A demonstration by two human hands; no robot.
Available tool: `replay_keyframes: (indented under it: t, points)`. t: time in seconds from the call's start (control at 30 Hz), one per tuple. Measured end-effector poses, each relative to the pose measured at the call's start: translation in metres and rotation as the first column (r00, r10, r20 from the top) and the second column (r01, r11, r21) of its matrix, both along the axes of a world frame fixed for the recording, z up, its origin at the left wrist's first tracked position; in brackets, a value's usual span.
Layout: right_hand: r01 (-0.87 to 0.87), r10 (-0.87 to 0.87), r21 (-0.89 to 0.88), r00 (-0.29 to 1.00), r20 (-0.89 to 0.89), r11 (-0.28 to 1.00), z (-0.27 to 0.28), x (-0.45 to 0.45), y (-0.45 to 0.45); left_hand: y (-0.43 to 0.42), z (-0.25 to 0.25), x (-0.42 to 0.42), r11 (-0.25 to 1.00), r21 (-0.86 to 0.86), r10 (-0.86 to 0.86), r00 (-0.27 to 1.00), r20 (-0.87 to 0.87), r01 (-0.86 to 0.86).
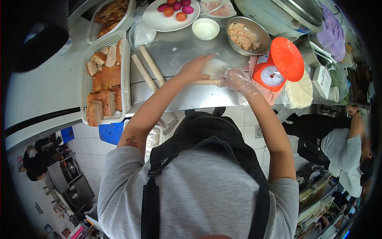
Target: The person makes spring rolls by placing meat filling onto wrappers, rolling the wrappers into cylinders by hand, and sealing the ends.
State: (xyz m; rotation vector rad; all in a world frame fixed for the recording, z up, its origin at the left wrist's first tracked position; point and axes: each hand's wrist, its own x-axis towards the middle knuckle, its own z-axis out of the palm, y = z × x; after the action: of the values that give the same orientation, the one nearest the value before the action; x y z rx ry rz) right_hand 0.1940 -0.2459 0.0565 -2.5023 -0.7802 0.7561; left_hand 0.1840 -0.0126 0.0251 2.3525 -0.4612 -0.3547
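A round, flat piece of white dough (215, 68) lies between my hands on the steel worktop. My bare left hand (196, 68) holds its left edge, fingers along the far side and thumb nearer me. In a clear plastic glove, my right hand (238, 79) is closed around the right end of a thin wooden rolling pin (205, 82), just below the dough. Part of the pin is hidden by the hand. Two more pale rods (144, 73), resembling rolling pins, lie side by side to the left.
A steel bowl of minced filling (243, 38), a small white bowl (205, 29) and a plate (153, 16) of tomatoes and pink eggs stand behind. An orange scale (272, 75) is right. A basket (126, 71) of roast meat stands left. Another person (342, 147) is at right.
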Motion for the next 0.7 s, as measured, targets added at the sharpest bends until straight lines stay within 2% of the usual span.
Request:
replay_keyframes:
  t: [0.03, 0.17, 0.23, 0.27, 0.33, 0.37, 0.47, 0.57, 0.67, 0.7]
  points:
    - [-0.005, 0.005, 0.015, 1.000, 0.019, 1.000, -0.005, -0.004, -0.002, 0.003, -0.001, -0.003, 0.999, -0.023, 0.028, 0.998, -0.062, -0.030]
    - [-0.004, -0.004, 0.112, 0.997, 0.072, 0.994, -0.018, -0.012, -0.008, 0.004, 0.000, -0.016, 0.997, 0.059, 0.048, 0.999, 0.012, -0.049]
    - [0.037, -0.032, 0.075, 0.997, -0.064, 0.996, -0.023, -0.009, -0.003, 0.002, 0.004, -0.018, 0.997, 0.077, 0.025, 1.000, 0.009, -0.026]
    - [0.055, -0.048, 0.054, 0.990, -0.131, 0.997, -0.026, -0.007, 0.000, 0.002, 0.003, -0.015, 1.000, 0.009, -0.015, 0.999, 0.039, 0.014]
    - [-0.058, 0.061, 0.071, 0.997, -0.045, 0.996, -0.020, -0.009, 0.010, 0.000, -0.004, -0.006, 0.988, -0.122, -0.087, 0.991, 0.104, 0.099]
    - [-0.116, 0.116, 0.075, 0.993, -0.003, 0.990, -0.017, -0.012, 0.014, 0.000, -0.008, -0.004, 0.983, -0.148, -0.103, 0.992, 0.072, 0.113]
    - [-0.085, 0.081, 0.138, 0.996, 0.033, 0.987, -0.026, -0.018, 0.022, 0.002, -0.015, -0.003, 0.968, -0.212, -0.137, 0.991, -0.001, 0.134]
    - [0.045, -0.028, 0.246, 0.997, -0.072, 0.968, -0.012, -0.029, 0.019, 0.004, -0.021, -0.006, 0.960, -0.236, -0.157, 0.987, -0.024, 0.147]
    - [-0.016, 0.038, 0.210, 0.994, -0.101, 0.977, -0.003, -0.024, 0.007, 0.006, -0.027, -0.005, 0.963, -0.216, -0.168, 0.986, -0.007, 0.163]
    - [0.003, 0.008, 0.110, 0.995, -0.098, 0.994, -0.006, -0.021, 0.002, 0.006, -0.028, -0.005, 0.964, -0.209, -0.168, 0.986, -0.001, 0.164]
